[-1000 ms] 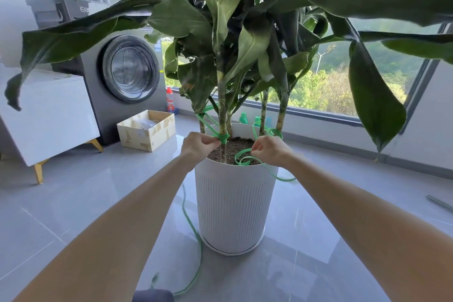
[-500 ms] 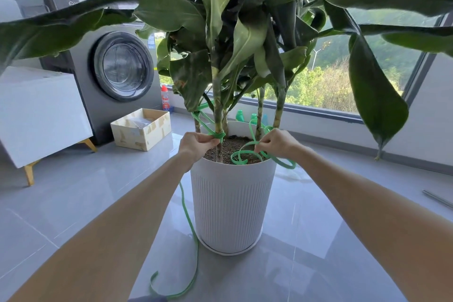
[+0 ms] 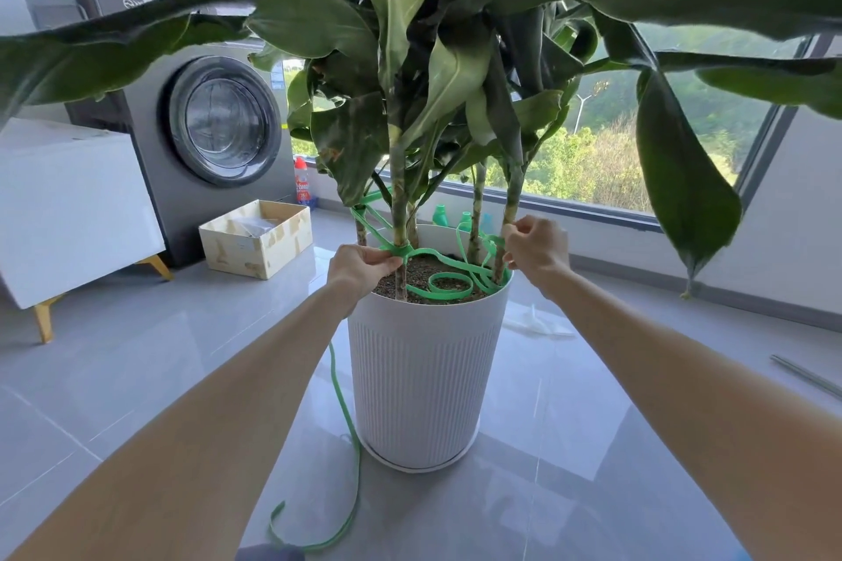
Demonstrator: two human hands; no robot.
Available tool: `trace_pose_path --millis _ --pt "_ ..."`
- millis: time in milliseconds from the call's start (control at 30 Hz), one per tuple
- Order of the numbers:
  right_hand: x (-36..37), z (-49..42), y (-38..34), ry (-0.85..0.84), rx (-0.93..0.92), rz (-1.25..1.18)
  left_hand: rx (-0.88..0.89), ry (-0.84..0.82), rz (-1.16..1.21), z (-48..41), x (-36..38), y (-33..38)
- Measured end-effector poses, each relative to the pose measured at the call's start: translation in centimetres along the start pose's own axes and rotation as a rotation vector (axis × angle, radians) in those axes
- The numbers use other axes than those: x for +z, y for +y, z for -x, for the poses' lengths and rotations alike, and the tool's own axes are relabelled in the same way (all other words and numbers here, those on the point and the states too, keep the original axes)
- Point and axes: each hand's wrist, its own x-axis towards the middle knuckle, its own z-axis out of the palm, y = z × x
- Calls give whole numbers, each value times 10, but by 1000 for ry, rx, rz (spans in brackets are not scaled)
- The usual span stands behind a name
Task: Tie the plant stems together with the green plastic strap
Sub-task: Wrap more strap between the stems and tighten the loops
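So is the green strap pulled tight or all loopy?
Loopy. The green strap lies in slack curls on the soil between the left hand and the right hand, and a tail trails onto the floor.

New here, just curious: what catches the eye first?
A big dark-leaved plant in a white ribbed pot fills the centre. The left hand pinches a green plastic strap at the front stem, and the right hand holds it by the right stem. A grey washing machine stands behind, left.
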Motion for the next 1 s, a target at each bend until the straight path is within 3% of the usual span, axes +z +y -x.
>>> trace_pose_path --millis 67,233,367,500,667,833,1000 --pt "-1 -3 9 87 4 137 -1 5 2 0 1 0" --pt "3 0 22 -144 -5 175 0 11 3 0 1 0" --pt "2 0 22 -6 -10 269 2 7 1 0 0 -1" --pt "5 3 23 -65 -51 301 8 7 0 0 0 -1" --pt "7 5 8 -64 -128 93 7 -2 -6 -1 -1 -1" --pt "-3 3 -12 -67 -14 -293 -3 1 -10 -1 -1 -1" --pt "-1 3 -32 -216 -93 -373 -11 10 -9 1 -1 0"
